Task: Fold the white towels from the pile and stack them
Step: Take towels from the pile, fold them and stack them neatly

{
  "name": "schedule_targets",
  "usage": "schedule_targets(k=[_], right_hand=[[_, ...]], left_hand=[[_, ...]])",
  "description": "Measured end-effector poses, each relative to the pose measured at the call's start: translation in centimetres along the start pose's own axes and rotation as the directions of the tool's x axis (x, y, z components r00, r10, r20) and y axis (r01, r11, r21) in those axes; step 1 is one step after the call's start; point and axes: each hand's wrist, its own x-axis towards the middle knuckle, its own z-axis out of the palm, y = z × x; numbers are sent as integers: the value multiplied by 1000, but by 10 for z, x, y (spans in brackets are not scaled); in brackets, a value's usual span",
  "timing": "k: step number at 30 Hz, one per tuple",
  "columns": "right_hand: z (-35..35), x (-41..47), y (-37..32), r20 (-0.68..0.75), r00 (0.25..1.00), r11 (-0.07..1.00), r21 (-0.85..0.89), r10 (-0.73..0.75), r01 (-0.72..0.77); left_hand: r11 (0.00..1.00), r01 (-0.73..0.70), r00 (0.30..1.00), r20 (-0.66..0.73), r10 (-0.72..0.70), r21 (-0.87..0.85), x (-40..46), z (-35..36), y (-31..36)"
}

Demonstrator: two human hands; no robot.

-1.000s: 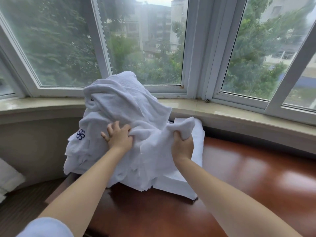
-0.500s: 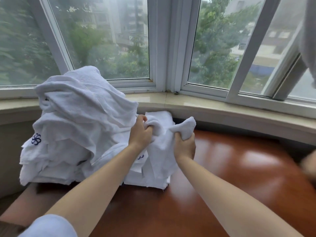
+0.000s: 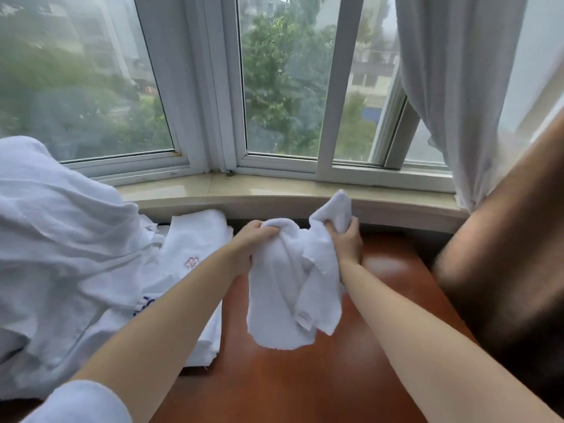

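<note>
Hanging bunched at frame centre, one small white towel (image 3: pixel 293 288) sits between both hands, its top edge gathered up and its long axis running roughly top to bottom, loose lower hem dangling just over the red-brown counter (image 3: pixel 274 386). Left hand (image 3: pixel 251 239) grips the towel's upper left bunch, fingers curled round the cloth. Right hand (image 3: pixel 346 239) grips the upper right corner, a peak of fabric sticking up above the fist. Hands are near each other, so the cloth sags in folds between them; next move likely needs them to spread sideways to pull the top edge flat. Both hands equally close to it, neither needs to reach. Pile of white towels (image 3: pixel 67 245) fills the left of frame, heaped high, just beside the left forearm. A flatter white towel with a pink emblem (image 3: pixel 195 239) lies between pile and held towel. Windowsill (image 3: pixel 274 190) runs behind. White curtain (image 3: pixel 451 87) upper right. Blurred dark shape at right edge, cannot tell what.
</note>
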Motion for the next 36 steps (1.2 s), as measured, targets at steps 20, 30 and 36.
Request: schedule_targets(k=[20,30,36], right_hand=[[15,-48,170,605,564,764,-641,562,-74],[9,-80,160,576,544,736,-157,610,-659],[12,-80,160,558,614,653,163,557,-740]], left_hand=[[598,372,913,-165,-372,710,12,26,-189],[549,605,608,109,-786,577,-21,28,-180],[712,692,699,-136,-702,-119,-21,35,-200]])
